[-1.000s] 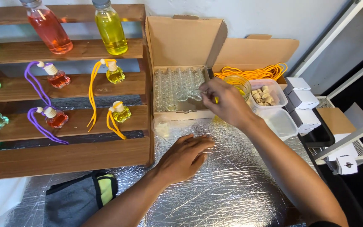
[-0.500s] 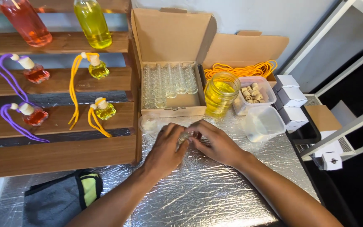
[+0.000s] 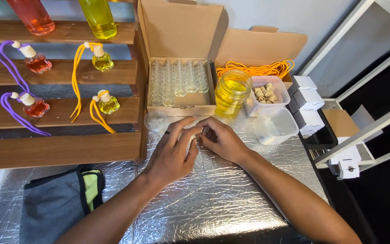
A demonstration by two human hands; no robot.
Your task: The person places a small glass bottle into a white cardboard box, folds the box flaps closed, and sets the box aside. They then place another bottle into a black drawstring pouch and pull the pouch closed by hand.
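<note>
My left hand [image 3: 172,153] and my right hand [image 3: 222,142] meet fingertip to fingertip over the foil-covered table [image 3: 213,199]. Together they pinch a small clear glass bottle [image 3: 199,136], which the fingers mostly hide. Just behind them an open cardboard box [image 3: 181,97] holds rows of empty clear bottles [image 3: 177,79]. A jar of yellow liquid [image 3: 232,92] stands to the right of that box, close to my right hand.
A plastic tub of wooden caps [image 3: 267,92], an empty clear tub [image 3: 274,124], orange cords [image 3: 253,70] and small white boxes [image 3: 305,97] sit at right. A wooden rack [image 3: 59,149] with filled red and yellow bottles stands left. A small clear dish [image 3: 155,121] and a grey bag [image 3: 55,203] lie nearby.
My right hand came back from the box of bottles toward me. My left hand rose from the table to meet it, and both now close on the small bottle.
</note>
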